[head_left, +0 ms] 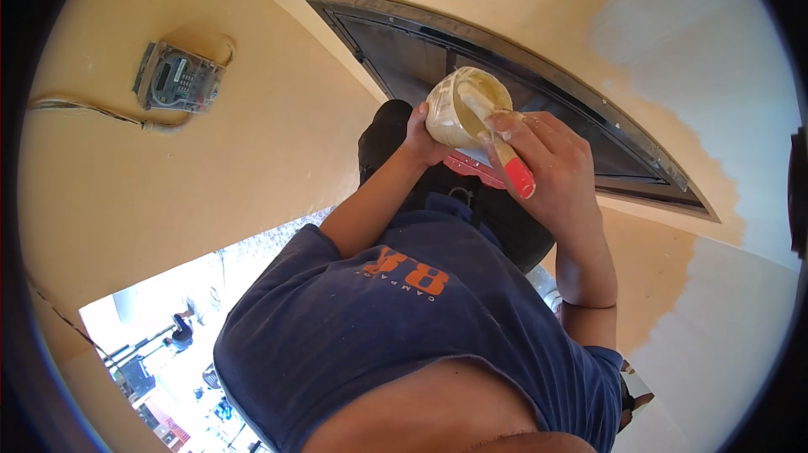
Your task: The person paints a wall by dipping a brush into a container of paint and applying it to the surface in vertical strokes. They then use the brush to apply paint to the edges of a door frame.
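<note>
A paint-smeared tub (pixel 450 116) is tilted in front of the body, with cream paint inside. My left hand (pixel 423 138) closes round its side and underside. In my right hand (pixel 547 154) is a paint brush (pixel 518 173) with a red-tipped handle; the fingers wrap round the handle, and its bristle end rests in the mouth of the tub. Paint marks the fingers of my right hand.
A dark-framed window (pixel 522 82) is set in the cream wall beyond the tub. An electric meter (pixel 181 78) with loose cables hangs on the wall at left. The right wall (pixel 715 57) is partly white. Outside, a person (pixel 180 333) shows at lower left.
</note>
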Available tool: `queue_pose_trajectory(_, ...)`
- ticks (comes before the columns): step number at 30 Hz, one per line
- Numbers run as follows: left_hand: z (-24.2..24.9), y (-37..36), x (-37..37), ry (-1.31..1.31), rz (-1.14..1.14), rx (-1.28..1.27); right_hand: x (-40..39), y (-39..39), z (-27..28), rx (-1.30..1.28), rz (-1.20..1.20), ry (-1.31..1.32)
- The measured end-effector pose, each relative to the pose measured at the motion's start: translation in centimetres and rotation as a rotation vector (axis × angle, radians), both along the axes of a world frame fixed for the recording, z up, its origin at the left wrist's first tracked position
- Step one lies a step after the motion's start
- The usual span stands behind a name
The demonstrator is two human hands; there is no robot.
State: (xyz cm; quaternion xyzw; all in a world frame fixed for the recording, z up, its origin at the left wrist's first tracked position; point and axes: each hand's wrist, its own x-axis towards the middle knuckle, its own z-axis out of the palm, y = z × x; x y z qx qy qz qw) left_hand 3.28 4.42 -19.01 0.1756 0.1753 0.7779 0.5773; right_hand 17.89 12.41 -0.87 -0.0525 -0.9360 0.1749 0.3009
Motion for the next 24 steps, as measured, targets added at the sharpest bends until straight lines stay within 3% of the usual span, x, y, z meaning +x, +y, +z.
queue_pose_trajectory(4,0.8,0.2,0.1,-0.022,0.038,0.007,-0.2,-0.6,-0.6,0.074,-0.094,0.038)
queue_pose_trajectory(17,-0.3,0.3,-0.4,0.01,-0.029,0.107,0.1,-1.6,-2.3,0.176,-0.087,0.063)
queue_pose_trajectory(24,0.6,0.3,-0.1,0.078,0.037,-0.018,0.2,-1.7,-2.2,0.205,-0.123,0.092)
